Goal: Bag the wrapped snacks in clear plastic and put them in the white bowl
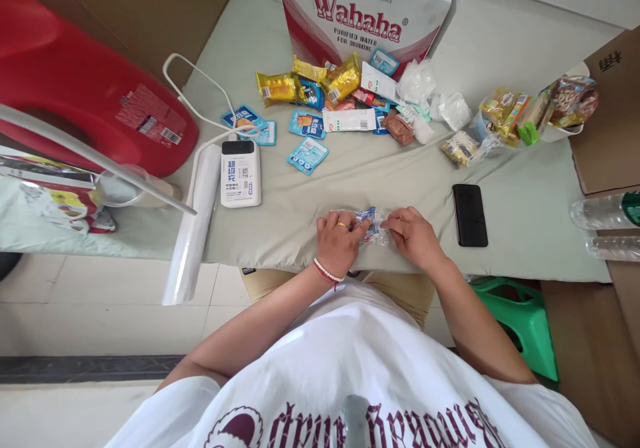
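A small clear plastic packet with blue print (369,219) lies crumpled on the cloth near the front edge of the table. My left hand (339,240), with a ring and a beaded bracelet, lies over the packet's left part, its fingers curled onto it. The thumb presses beside the blue print. From the other side, my right hand (413,236) pinches the packet's right end between thumb and fingertips. What is inside the packet is partly covered by my fingers. A black phone (470,215) lies to the right of my right hand.
Behind my hands several snack packs (345,121) lie heaped before a Wahaba-style white carton (365,15). At left are a white power bank (241,175), a plastic roll (193,228) and a red jug (100,81). A container of snacks (500,135) stands at right.
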The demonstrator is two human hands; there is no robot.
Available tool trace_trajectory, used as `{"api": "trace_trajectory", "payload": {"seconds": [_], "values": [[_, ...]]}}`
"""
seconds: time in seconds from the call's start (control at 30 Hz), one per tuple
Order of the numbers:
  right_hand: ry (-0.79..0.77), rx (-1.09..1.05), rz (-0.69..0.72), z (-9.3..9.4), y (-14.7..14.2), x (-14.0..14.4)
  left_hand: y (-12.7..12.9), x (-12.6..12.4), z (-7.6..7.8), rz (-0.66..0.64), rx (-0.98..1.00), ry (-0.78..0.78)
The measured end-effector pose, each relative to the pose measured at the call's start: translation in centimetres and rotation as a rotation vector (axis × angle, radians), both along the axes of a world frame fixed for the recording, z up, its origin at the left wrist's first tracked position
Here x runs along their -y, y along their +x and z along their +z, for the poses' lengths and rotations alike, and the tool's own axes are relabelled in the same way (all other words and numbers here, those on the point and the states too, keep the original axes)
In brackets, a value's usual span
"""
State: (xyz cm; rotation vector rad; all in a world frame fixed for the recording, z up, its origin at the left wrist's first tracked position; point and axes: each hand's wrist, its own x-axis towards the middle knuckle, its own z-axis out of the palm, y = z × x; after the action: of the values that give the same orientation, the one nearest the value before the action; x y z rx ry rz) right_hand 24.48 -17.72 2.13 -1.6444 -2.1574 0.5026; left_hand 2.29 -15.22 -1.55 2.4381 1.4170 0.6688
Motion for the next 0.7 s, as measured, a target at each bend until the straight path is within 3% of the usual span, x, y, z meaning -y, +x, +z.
{"api": "trace_trajectory", "payload": {"seconds": [0.17, 0.23, 0.33, 0.47, 0.6, 0.7], "values": [[-0.127, -0.178, 0.002, -0.5, 3.3, 2.4, -0.2, 0.1, -0.7, 0.044, 0.088, 0.043], [-0.166, -0.22, -0.142, -0.5, 3.6, 2.7, -0.1, 0.0, -0.9, 0.031, 0.11, 0.04], [-0.066, -0.046, -0.343, -0.9, 2.4, 2.0, -0.2, 0.0, -0.8, -0.016, 0.095, 0.047], [0.007, 0.076, -0.275, -1.3, 0.6, 1.1, -0.8, 0.3, -0.4, -0.057, 0.043, 0.052], [-0.072, -0.131, -0.256, 0.3, 0.5, 0.8, -1.4, 1.0, -0.3, -0.08, -0.004, 0.015], [-0.16, -0.233, -0.259, 1.8, -1.2, -0.3, -1.3, 1.4, -0.3, -0.091, -0.025, 0.014]]}}
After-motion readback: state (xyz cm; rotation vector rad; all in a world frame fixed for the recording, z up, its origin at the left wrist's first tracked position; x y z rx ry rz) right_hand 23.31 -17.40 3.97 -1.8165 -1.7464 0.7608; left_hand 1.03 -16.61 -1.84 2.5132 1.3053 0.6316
